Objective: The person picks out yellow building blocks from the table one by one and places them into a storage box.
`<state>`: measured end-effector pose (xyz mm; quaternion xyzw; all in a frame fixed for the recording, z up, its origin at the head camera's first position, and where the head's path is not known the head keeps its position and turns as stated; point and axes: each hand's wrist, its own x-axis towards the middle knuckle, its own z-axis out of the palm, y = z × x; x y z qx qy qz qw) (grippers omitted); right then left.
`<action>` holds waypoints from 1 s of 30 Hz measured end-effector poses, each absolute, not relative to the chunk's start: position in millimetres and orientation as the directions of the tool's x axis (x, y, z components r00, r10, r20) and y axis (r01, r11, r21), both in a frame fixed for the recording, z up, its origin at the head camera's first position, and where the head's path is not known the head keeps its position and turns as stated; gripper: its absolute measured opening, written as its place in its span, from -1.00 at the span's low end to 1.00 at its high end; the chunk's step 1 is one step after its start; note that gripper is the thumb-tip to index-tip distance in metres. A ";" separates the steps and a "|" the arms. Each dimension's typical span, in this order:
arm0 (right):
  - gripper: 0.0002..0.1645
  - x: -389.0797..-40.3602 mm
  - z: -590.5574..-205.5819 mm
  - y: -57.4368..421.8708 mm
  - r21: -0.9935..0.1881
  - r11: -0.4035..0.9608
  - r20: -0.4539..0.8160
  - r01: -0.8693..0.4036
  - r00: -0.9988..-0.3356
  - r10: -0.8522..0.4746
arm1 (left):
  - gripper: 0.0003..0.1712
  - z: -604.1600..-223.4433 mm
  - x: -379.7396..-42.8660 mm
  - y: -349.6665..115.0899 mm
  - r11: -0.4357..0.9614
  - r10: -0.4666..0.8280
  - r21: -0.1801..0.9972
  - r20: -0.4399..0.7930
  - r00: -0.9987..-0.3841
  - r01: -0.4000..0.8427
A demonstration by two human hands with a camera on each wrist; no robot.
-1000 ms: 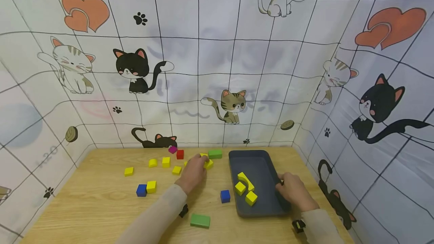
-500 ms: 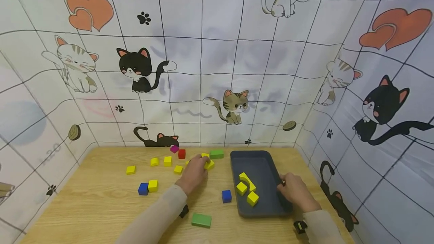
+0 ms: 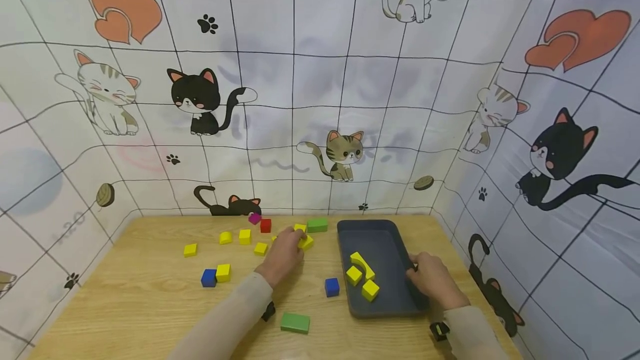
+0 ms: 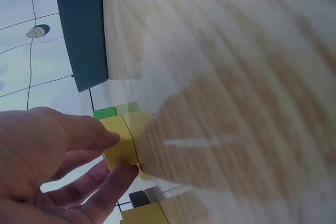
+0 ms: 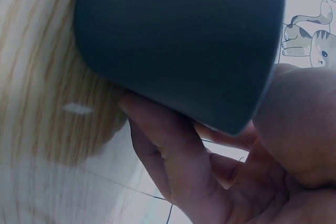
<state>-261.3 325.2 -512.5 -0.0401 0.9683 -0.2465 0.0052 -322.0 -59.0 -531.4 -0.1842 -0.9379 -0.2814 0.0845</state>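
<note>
My left hand (image 3: 281, 258) pinches a yellow block (image 4: 118, 139) between thumb and fingertips, at the back middle of the table. Just behind that block lies a green block (image 3: 317, 225), with another yellow block (image 3: 300, 228) close by. On the right, my right hand (image 3: 437, 279) grips the right edge of a dark grey tray (image 3: 387, 238). In the right wrist view the fingers curl under the tray wall (image 5: 184, 40). Inside the tray lie a curved yellow block (image 3: 362, 266) and two yellow cubes, one of them the nearer cube (image 3: 370, 290).
A blue cube (image 3: 332, 287) sits left of the tray, and a green block (image 3: 295, 323) lies at the front. Farther left are a blue cube (image 3: 208, 278), several yellow blocks, a red cube (image 3: 265, 225) and a magenta piece (image 3: 255, 219). Cat-printed cloth (image 3: 270, 138) walls the table.
The head view shifts slightly. Both hands keep their places, the left at the yellow block and the right on the tray.
</note>
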 end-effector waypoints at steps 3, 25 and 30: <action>-0.38 -262.6 -510.4 324.8 -0.477 0.876 0.008 -0.076 -0.997 -0.082 | -0.60 -530.4 -322.6 -59.0 0.776 0.293 0.501 0.252 -0.922 0.383; -0.40 -259.8 -509.0 321.3 -0.466 0.881 0.004 -0.080 -0.996 -0.088 | -0.63 -513.4 -328.4 -17.7 0.738 0.339 0.479 0.346 -0.875 0.476; -0.40 -259.8 -508.6 320.6 -0.472 0.879 -0.003 -0.073 -0.996 -0.084 | -0.63 -507.4 -327.2 -0.9 0.714 0.358 0.496 0.348 -0.866 0.494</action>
